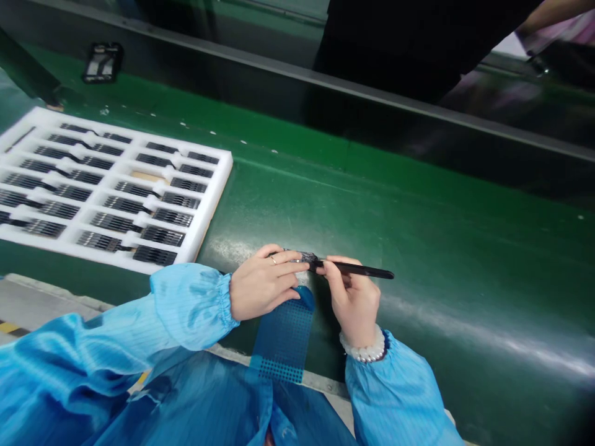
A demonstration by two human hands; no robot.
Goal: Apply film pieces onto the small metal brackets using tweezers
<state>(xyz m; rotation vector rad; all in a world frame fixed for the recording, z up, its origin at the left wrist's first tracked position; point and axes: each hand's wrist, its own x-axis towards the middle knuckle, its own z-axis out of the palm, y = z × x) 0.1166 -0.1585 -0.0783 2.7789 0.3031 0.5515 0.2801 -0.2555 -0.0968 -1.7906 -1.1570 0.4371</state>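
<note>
My right hand [354, 296] is closed around a slim black tool [365, 269] that looks like tweezers; its back end sticks out to the right. The tool's near end meets a small dark part [307, 256], which has a shiny, pale-marked surface. My left hand [267, 282] holds that part from the left, fingers laid over it, so much of it is hidden. Below the left fingers lies a blue sheet [283, 331] with rows of small dots or holes. Its upper end curls near the left thumb and its lower end reaches the table edge.
A white foam tray [214, 198] with rows of black, finned-looking parts stands on the green table [418, 235] at left. One slot shows a tan bottom. Farther back lies a small black-framed object [103, 62]. A dark rail [297, 68] runs behind; a person in black stands beyond.
</note>
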